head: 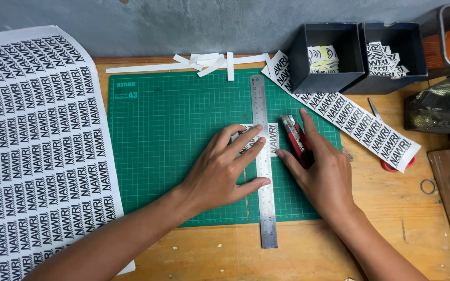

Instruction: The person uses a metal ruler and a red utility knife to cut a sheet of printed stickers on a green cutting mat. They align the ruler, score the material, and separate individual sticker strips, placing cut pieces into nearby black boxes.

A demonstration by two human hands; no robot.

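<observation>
Head view: I see my left hand (225, 169) spread flat at the middle of the frame, fingers wide, pressing a steel ruler (265, 171) down over a small printed paper strip (273, 138) on the green cutting mat (173, 135). My right hand (321, 174) is closed around a red knife (295, 139), just right of the ruler's edge. The left fingertips (260, 140) reach right across the ruler to its cutting side; I judge that if the blade rides up over the metal, it could nick them. Uneven pressure could also let the ruler swing and the cut run crooked through the print. A large printed sheet (32, 151) lies at the left, well apart.
</observation>
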